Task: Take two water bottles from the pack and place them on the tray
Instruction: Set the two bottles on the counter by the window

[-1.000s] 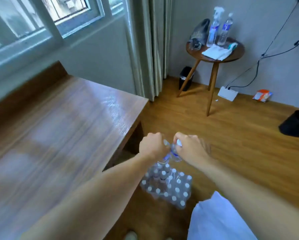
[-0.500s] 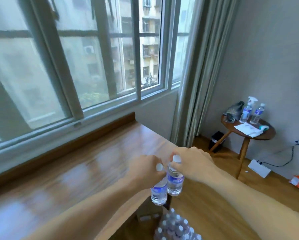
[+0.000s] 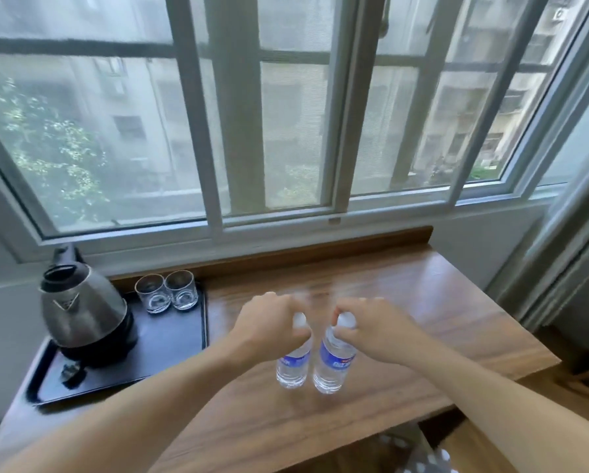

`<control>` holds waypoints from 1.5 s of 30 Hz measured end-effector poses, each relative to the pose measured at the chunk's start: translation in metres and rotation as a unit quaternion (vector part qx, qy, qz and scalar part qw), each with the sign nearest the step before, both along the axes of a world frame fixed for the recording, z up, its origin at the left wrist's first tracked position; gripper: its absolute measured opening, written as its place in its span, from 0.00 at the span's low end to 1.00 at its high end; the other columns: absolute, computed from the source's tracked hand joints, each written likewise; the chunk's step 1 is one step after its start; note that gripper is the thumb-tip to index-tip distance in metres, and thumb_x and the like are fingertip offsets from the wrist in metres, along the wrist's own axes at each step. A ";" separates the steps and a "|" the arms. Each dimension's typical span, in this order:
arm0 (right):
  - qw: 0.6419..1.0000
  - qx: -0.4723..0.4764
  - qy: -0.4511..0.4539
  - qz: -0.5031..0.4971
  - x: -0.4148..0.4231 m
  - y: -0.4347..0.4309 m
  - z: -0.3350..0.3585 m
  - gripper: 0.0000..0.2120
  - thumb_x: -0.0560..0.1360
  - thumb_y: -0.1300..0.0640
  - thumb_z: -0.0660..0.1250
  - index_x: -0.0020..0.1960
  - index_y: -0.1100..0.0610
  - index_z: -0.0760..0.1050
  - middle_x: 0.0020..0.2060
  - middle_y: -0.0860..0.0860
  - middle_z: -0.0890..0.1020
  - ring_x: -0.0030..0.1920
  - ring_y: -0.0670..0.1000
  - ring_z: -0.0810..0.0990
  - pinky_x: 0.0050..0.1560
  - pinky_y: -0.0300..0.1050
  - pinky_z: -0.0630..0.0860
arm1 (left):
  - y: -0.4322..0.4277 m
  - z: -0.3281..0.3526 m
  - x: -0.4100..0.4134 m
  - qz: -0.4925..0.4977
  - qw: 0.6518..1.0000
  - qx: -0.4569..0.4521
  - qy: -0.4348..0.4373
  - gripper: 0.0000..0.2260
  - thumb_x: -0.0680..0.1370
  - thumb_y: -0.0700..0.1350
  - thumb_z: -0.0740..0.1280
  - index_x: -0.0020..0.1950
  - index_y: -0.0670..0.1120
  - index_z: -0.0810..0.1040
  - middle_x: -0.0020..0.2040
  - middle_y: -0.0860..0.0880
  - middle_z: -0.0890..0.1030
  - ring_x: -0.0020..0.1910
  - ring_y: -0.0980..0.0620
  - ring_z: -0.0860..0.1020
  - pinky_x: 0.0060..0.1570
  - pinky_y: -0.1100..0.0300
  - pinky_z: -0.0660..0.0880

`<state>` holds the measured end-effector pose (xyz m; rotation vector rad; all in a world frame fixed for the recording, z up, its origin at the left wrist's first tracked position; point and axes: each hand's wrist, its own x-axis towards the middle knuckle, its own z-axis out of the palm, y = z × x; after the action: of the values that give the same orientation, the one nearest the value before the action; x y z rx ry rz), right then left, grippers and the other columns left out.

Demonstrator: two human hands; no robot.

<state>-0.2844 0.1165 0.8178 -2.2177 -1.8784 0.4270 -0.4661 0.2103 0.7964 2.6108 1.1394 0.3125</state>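
Each of the two hands is closed round the neck of one small water bottle, just under its white cap: the left hand (image 3: 269, 327) holds the left bottle (image 3: 291, 365), the right hand (image 3: 376, 331) holds the right bottle (image 3: 334, 365). Both bottles hang upright, side by side and nearly touching, low over the wooden bench (image 3: 405, 302); whether their bases rest on the wood I cannot tell.

The black tray (image 3: 170, 349) lies to the left, well apart from the bottles, and it is crowded: an electric kettle (image 3: 81, 312) takes its left part and two drinking glasses (image 3: 167, 293) stand at its far right corner. The free patch is the near right part.

The main risk, as I judge it, lies in the sideways carry. A neck grip lets a full bottle swing (the weight sits low), so a quick move left could knock the glasses or the kettle. The tray's raised rim could also catch a base carried too low and tip the bottle. The near-touching bottles may bump if set down together.
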 end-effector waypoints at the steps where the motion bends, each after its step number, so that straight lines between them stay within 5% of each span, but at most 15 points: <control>1: 1.000 -0.007 0.001 0.015 -0.016 0.011 -0.001 0.08 0.74 0.44 0.63 0.51 0.44 0.75 0.43 0.43 0.78 0.52 0.50 0.74 0.48 0.49 0.74 | 0.007 -0.003 -0.019 0.014 1.000 -0.002 -0.001 0.09 0.70 0.55 0.65 0.45 0.55 0.82 0.41 0.50 0.84 0.42 0.46 0.76 0.38 0.57 0.69; 3: 0.999 -0.016 -0.001 0.050 -0.046 0.033 -0.005 0.07 0.75 0.45 0.64 0.51 0.43 0.75 0.45 0.46 0.79 0.51 0.52 0.73 0.47 0.49 0.74 | 0.021 -0.010 -0.056 0.043 0.999 -0.006 0.012 0.07 0.69 0.54 0.64 0.37 0.52 0.77 0.37 0.48 0.81 0.40 0.45 0.74 0.37 0.55 0.72; 6: 0.996 -0.009 -0.001 0.084 -0.088 0.060 -0.013 0.06 0.75 0.44 0.64 0.50 0.43 0.75 0.40 0.44 0.77 0.47 0.51 0.72 0.35 0.41 0.65 | 0.036 -0.021 -0.108 0.082 0.996 -0.003 0.029 0.12 0.67 0.55 0.63 0.40 0.48 0.78 0.36 0.48 0.80 0.40 0.43 0.77 0.36 0.54 0.75; 9: 0.994 -0.017 -0.018 0.103 -0.126 0.082 -0.023 0.09 0.75 0.42 0.63 0.53 0.42 0.75 0.34 0.41 0.71 0.48 0.51 0.72 0.43 0.47 0.71 | 0.045 -0.026 -0.150 0.108 0.993 0.002 0.045 0.13 0.69 0.55 0.65 0.45 0.50 0.82 0.39 0.48 0.83 0.42 0.44 0.79 0.37 0.55 0.75; 18: 0.981 -0.026 -0.014 0.191 -0.187 0.125 -0.033 0.10 0.75 0.40 0.63 0.54 0.41 0.74 0.50 0.48 0.81 0.54 0.54 0.74 0.44 0.49 0.67 | 0.049 -0.021 -0.215 0.178 0.983 -0.014 0.029 0.13 0.74 0.57 0.66 0.55 0.55 0.83 0.45 0.46 0.83 0.49 0.44 0.78 0.47 0.53 0.76; 23: 0.977 -0.025 0.024 0.209 -0.195 0.139 -0.041 0.11 0.72 0.38 0.63 0.52 0.40 0.72 0.40 0.48 0.79 0.49 0.55 0.76 0.43 0.49 0.69 | 0.054 -0.027 -0.234 0.190 0.981 -0.007 0.032 0.13 0.72 0.59 0.66 0.49 0.54 0.82 0.37 0.49 0.81 0.42 0.45 0.77 0.41 0.54 0.75; 27: 0.977 -0.009 0.041 0.207 -0.194 0.144 -0.049 0.14 0.70 0.40 0.65 0.54 0.43 0.74 0.37 0.44 0.76 0.48 0.53 0.75 0.43 0.48 0.70 | 0.059 -0.041 -0.250 0.188 0.980 -0.054 -0.035 0.17 0.70 0.66 0.66 0.47 0.55 0.80 0.32 0.54 0.79 0.36 0.54 0.76 0.39 0.55 0.74; 30: 0.980 -0.004 0.085 0.178 -0.183 0.143 -0.058 0.18 0.63 0.36 0.64 0.49 0.43 0.76 0.35 0.42 0.78 0.44 0.51 0.77 0.43 0.49 0.75 | 0.050 -0.052 -0.258 0.176 0.974 -0.089 -0.109 0.15 0.70 0.61 0.73 0.54 0.57 0.80 0.29 0.57 0.75 0.33 0.56 0.74 0.34 0.63 0.68; 32: 0.980 -0.011 0.113 0.163 -0.177 0.141 -0.063 0.18 0.63 0.35 0.67 0.46 0.44 0.77 0.34 0.43 0.80 0.41 0.48 0.77 0.40 0.46 0.74 | 0.043 -0.065 -0.260 0.178 0.969 -0.102 -0.141 0.22 0.68 0.59 0.77 0.61 0.58 0.78 0.32 0.61 0.75 0.35 0.60 0.74 0.37 0.68 0.68; 36: 0.974 -0.034 0.157 0.162 -0.169 0.133 -0.082 0.19 0.62 0.34 0.74 0.49 0.39 0.77 0.40 0.43 0.77 0.43 0.45 0.75 0.42 0.42 0.71 | 0.037 -0.101 -0.266 0.202 0.955 -0.140 -0.166 0.40 0.61 0.62 0.79 0.71 0.62 0.70 0.53 0.58 0.74 0.53 0.60 0.76 0.56 0.60 0.73; 39: 0.962 -0.083 0.209 0.152 -0.166 0.127 -0.103 0.23 0.59 0.37 0.77 0.51 0.33 0.73 0.50 0.43 0.78 0.51 0.43 0.77 0.49 0.41 0.72 | 0.036 -0.121 -0.260 0.224 0.923 -0.229 -0.214 0.38 0.58 0.56 0.80 0.66 0.61 0.72 0.59 0.58 0.78 0.59 0.59 0.77 0.61 0.56 0.74; 45: 0.959 -0.108 0.220 0.139 -0.169 0.112 -0.162 0.22 0.63 0.51 0.79 0.51 0.36 0.75 0.45 0.35 0.83 0.49 0.39 0.81 0.48 0.31 0.74 | 0.038 -0.156 -0.246 0.273 0.905 -0.254 -0.206 0.22 0.56 0.54 0.79 0.48 0.55 0.81 0.45 0.64 0.83 0.48 0.61 0.82 0.51 0.56 0.80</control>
<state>-0.4535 0.2282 0.6560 -1.7698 -1.9600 1.1200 -0.7126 0.2483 0.6402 1.6448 1.5191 0.5579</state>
